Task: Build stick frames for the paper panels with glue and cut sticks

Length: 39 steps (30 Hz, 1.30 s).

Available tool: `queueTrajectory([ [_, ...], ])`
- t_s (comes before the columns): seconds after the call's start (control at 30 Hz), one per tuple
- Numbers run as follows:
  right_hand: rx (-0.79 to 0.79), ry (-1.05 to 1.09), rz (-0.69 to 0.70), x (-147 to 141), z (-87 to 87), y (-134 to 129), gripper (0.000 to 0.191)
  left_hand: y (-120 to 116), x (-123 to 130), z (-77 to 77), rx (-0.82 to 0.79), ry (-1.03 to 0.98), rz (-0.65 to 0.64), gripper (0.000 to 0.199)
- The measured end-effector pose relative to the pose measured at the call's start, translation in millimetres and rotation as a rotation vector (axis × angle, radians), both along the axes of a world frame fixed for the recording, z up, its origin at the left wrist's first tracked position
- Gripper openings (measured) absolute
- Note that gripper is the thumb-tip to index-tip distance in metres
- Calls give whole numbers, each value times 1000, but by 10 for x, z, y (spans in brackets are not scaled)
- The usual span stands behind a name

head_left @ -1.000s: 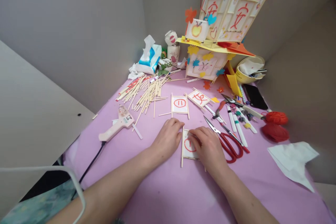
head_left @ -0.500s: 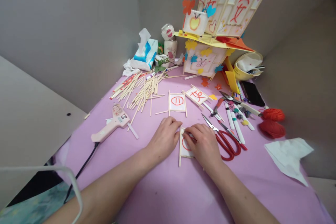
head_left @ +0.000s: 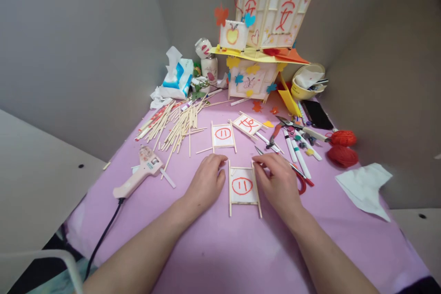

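Observation:
A small stick frame (head_left: 242, 196) backed with white paper, bearing a red oval with two strokes, lies flat on the purple-covered table. At its left upright, my left hand (head_left: 208, 179) has its fingers curled, the tips against the stick near the top. My right hand (head_left: 279, 181) pinches in at the upper end of the right upright. Just beyond lie a matching framed panel (head_left: 223, 134) and a tilted panel with a red character (head_left: 247, 124). Red-handled scissors (head_left: 302, 184) are partly hidden beneath my right hand.
A pink glue gun (head_left: 139, 172) with a black cord lies left, near loose wooden sticks (head_left: 182, 124). A decorated paper-and-stick lantern house (head_left: 253, 76) stands at the back. Markers (head_left: 301, 158), pliers (head_left: 275, 133), red yarn (head_left: 342, 156), a phone (head_left: 317, 115) and a tissue (head_left: 365, 188) are right.
My right hand has moved off the paper's face to the frame's right side, so the red drawing now shows. My left hand stays at the left upright. The view has shifted slightly.

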State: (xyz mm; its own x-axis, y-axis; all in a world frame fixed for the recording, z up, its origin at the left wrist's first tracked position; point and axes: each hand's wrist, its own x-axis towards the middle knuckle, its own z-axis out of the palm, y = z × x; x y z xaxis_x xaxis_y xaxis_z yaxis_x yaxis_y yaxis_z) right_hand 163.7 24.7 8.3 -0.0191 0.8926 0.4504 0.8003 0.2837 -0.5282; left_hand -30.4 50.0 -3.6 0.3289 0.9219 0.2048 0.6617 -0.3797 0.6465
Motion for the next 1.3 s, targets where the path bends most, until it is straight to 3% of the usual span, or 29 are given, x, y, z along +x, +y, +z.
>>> queueTrajectory([
  [0.17,2,70,-46,148,8,23,15,-23,35,76,48,5,-28,13],
  [0.33,-52,63,15,110,-16,-9,16,-5,38,66,67,0,10,15],
  [0.63,-144,-193,361,-60,-9,169,14,15,-2,-43,131,80,57,26],
  [0.77,-159,-308,444,-132,-31,274,11,14,-4,-52,125,87,69,24],
  [0.97,-144,-248,460,-124,-68,257,8,-7,-12,-52,110,86,86,24],
  [1.13,-116,-88,373,-101,-107,225,14,-29,-21,-47,126,59,99,24],
  [1.3,-29,-34,367,-110,-214,192,24,43,-150,63,155,33,154,20],
])
